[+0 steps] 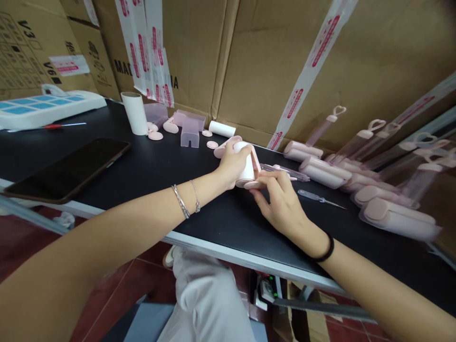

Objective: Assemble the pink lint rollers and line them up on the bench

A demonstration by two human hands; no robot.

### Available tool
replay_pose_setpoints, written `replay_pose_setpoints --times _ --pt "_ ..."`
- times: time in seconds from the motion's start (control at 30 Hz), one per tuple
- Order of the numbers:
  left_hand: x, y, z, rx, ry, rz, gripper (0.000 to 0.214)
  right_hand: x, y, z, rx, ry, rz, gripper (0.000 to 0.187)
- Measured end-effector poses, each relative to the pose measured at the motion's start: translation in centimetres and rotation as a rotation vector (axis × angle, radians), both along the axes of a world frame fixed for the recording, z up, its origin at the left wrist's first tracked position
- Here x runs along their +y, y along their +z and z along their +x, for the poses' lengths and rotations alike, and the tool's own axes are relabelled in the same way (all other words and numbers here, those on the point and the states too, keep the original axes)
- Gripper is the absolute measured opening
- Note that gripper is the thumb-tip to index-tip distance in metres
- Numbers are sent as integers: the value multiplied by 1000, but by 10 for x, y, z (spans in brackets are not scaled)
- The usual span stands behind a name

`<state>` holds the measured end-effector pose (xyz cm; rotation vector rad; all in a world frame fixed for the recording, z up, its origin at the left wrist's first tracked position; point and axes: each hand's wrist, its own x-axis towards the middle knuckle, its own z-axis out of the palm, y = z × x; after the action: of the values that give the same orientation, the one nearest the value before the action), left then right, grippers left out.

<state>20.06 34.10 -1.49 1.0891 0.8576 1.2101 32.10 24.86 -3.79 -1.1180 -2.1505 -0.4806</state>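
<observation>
In front of me, a smooth white tube (pixel 245 166) is in my left hand (pixel 231 164), whose fingers wrap round it from the left. A pale pink plastic piece (pixel 255 159) runs along the tube's right side and ends in a rounded cap (pixel 253 185) at the near end. My right hand (pixel 280 199) pinches that rounded end between thumb and fingers. Another pink rounded part (pixel 220 151) lies just behind my left hand. Translucent purple strips (pixel 299 175) lie beyond my right hand, and a clear-handled screwdriver (pixel 313 195) lies to its right.
Several pink rollers with heart-topped handles (pixel 326 172) line the right side. At the back left stand a white tube (pixel 134 114) and purple plastic pieces (pixel 190 128). A phone (pixel 67 168) and a white tray with blue panels (pixel 46 108) lie left. Cardboard (pixel 249 61) walls the back.
</observation>
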Motion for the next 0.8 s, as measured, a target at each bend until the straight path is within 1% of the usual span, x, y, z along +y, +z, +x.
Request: replay_pose_setpoints --times 0.13,0.23,0.4,0.47,0.57,0.7,0.8 --pt "0 -2 1 25 13 -1 46 -5 0 -2 28 -39 -13 28" --pt "-1 -4 3 24 15 -34 43 -7 0 -4 -38 -11 -25 25" --pt "0 -6 6 -13 5 -170 37 -7 -2 -6 -121 -9 -14 20" --pt "-1 -7 6 -5 5 -172 37 -6 -2 -6 -148 -9 4 18" --pt "-5 -6 5 80 28 -96 38 -7 0 -5 -169 -8 25 15" --pt "-13 -3 4 182 88 123 33 -7 2 -3 -206 11 63 14" --pt "-15 -1 3 179 100 237 32 -6 1 -2 -206 52 107 9"
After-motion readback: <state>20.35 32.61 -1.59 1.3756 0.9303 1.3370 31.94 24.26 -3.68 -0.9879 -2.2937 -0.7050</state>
